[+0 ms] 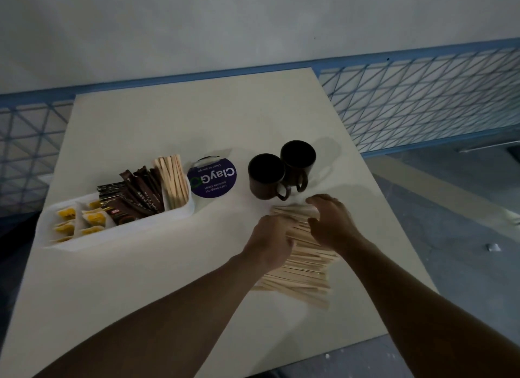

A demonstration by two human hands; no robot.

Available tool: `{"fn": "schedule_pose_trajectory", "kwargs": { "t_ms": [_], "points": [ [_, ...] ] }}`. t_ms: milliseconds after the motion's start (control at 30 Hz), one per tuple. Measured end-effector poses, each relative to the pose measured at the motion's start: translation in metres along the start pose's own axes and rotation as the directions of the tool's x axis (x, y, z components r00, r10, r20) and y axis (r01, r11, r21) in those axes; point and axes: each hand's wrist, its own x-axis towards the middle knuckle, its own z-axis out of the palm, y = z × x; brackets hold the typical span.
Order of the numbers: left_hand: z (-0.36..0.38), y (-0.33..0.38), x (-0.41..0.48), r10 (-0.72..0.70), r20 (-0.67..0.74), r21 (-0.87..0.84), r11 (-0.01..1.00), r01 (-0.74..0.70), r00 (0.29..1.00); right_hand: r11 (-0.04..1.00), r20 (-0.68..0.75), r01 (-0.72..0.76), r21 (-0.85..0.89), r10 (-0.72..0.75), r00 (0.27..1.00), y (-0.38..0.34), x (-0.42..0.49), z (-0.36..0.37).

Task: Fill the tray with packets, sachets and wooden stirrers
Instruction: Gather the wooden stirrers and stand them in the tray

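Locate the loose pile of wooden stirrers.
Head view: the loose stirrer pile lies right of centre on the table, under the left hand and right hand, near two mugs.

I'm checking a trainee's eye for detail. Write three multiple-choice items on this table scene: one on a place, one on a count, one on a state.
1. In the white tray, the wooden stirrers stand at: A the end nearest the ClayGo sign; B the middle; C the end farthest from the sign.
2. How many dark mugs stand on the table? A one; B two; C three.
3. The loose stirrer pile: A fills a mug; B is stacked in the tray; C lies on the table under both hands.

Key: 1 A, they lean at the tray's end beside the sign. 2 B, two stand side by side. 3 C, the left hand and right hand are on the pile.
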Motion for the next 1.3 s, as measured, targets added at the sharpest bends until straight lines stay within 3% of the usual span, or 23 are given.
{"fn": "schedule_pose_trajectory", "kwargs": {
  "t_ms": [233,433,700,967,1300],
  "points": [
    [0.016,0.001,0.007,0.036,0.04,0.118,0.992,-0.041,0.999,0.976,0.076,0.088,-0.199,-0.074,0.994,0.01,0.009,0.006],
    [0.018,-0.001,0.006,0.013,0.011,0.168,0.986,-0.014,1.0,0.956,0.11,0.13,-0.263,-0.104,0.988,0.012,0.011,0.005],
    [0.024,0.003,0.004,0.05,-0.065,0.245,0.969,-0.032,0.997,0.959,0.102,0.2,-0.199,-0.183,0.978,0.011,0.013,0.012],
    [0.026,0.006,0.007,0.054,-0.144,0.253,0.967,-0.016,0.988,0.977,0.151,0.166,-0.134,-0.146,0.978,0.011,0.013,0.009],
    [0.033,0.003,0.018,0.01,-0.029,0.28,0.96,-0.002,1.0,0.983,0.132,0.16,-0.085,-0.148,0.98,0.012,0.014,0.01]
  ]
}}
